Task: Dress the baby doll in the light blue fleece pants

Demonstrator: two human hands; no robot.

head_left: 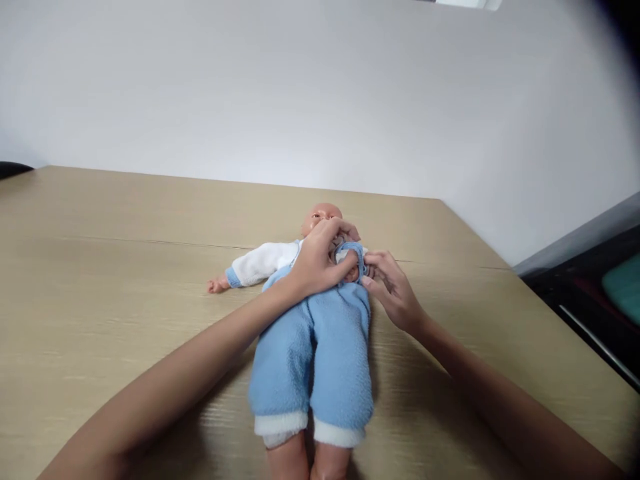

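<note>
A baby doll (314, 347) lies on its back on a light wooden table (125, 267), head away from me. It wears blue fleece trousers with white cuffs and a white sleeve with a blue cuff. My left hand (320, 260) rests over the doll's chest, fingers curled and pinching the blue strap (353, 252) of the outfit. My right hand (393, 290) is at the doll's side, fingertips pinched on the same blue cloth near the strap. The doll's far arm is hidden behind my hands.
A plain white wall (320, 87) rises behind the table. The table's right edge (550, 313) runs diagonally; beyond it sits dark furniture (590, 293) with a teal object (623, 287). A dark object (13, 169) shows at the far left edge.
</note>
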